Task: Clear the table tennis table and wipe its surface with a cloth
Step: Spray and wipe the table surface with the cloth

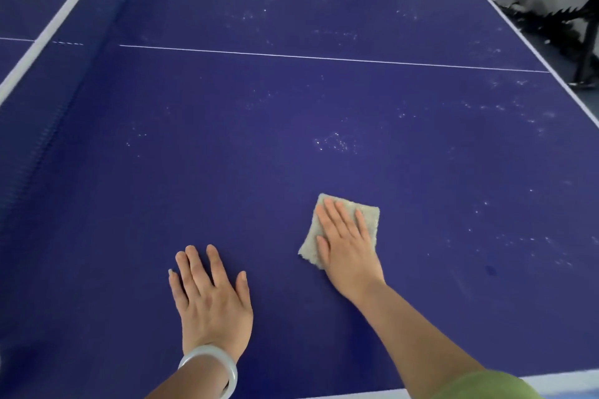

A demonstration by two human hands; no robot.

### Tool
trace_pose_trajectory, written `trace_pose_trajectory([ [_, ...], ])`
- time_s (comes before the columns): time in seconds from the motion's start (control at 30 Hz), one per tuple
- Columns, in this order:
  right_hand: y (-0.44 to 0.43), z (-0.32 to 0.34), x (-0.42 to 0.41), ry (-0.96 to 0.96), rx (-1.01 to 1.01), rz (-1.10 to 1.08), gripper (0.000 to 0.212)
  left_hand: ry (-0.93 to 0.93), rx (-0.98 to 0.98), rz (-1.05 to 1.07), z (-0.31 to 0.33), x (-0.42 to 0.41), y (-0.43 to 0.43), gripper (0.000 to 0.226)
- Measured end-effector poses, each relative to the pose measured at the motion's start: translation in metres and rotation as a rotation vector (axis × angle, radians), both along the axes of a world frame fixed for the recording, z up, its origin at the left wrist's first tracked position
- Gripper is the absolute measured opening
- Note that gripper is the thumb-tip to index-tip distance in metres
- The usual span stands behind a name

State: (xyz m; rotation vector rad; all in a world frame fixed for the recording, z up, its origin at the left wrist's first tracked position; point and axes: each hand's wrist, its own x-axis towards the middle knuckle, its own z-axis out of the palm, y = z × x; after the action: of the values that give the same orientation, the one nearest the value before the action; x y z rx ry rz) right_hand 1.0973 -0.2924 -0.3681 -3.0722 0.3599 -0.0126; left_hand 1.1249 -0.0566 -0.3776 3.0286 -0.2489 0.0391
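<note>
Wiping is the step in hand: the right hand (pixel 346 243) is lying flat, fingers straight and spread, pressing the small folded beige terry cloth (pixel 366 214) onto the dark blue table tennis table (pixel 291 100), close to the near edge and a little right of its middle. The left hand (pixel 210 295), wearing a pale white bangle (pixel 210 366), is resting open and flat on the bare surface beside it, holding nothing and, I'd judge, bracing the lean. Clearing looks done, going by this half. Whitish dusty specks (pixel 334 142) are showing just beyond the cloth, with more scattered past the thin white centre line (pixel 324 57) toward the far edge and along the right edge. The white-topped net (pixel 55 23) is running along the left side. Next move, I reckon, is calling for a firm push of the cloth forward through that nearest patch, then long strokes out to the far and right edges, palm flat so the fold isn't bunching.
</note>
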Motion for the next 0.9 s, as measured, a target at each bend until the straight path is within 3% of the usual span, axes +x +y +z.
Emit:
trace_pose_trajectory([
  [0.13,-0.073,0.004,-0.047,-0.002,0.147,-0.669,0.057,0.02,-0.002,-0.003,0.0,-0.001,0.0,0.073],
  [0.23,-0.041,0.008,-0.047,-0.021,0.157,-0.832,0.058,0.027,0.004,-0.007,0.0,-0.001,0.002,0.072],
  [0.33,0.02,0.005,-0.036,-0.056,0.171,-0.646,0.057,0.037,-0.002,0.002,0.002,-0.002,0.001,0.065],
  [0.5,0.086,0.006,-0.083,0.007,0.05,0.053,0.057,0.056,-0.01,-0.006,0.004,-0.002,0.001,0.07],
  [0.57,0.059,0.001,-0.102,-0.001,0.031,-0.052,0.056,0.061,-0.021,-0.003,0.004,-0.002,0.001,0.069],
  [0.7,0.008,-0.004,-0.121,-0.068,0.101,-0.677,0.057,0.066,-0.021,-0.004,0.005,-0.002,0.001,0.07],
  [0.77,0.018,-0.004,-0.11,-0.1,0.152,-0.821,0.057,0.077,-0.019,0.004,0.007,-0.002,0.001,0.07],
  [0.83,0.047,-0.002,-0.097,-0.138,0.131,-0.761,0.058,0.085,-0.007,0.001,0.007,-0.003,0.001,0.07],
  [0.9,0.082,0.001,-0.096,-0.098,0.082,-0.437,0.058,0.09,-0.008,0.0,0.006,-0.003,0.002,0.07],
])
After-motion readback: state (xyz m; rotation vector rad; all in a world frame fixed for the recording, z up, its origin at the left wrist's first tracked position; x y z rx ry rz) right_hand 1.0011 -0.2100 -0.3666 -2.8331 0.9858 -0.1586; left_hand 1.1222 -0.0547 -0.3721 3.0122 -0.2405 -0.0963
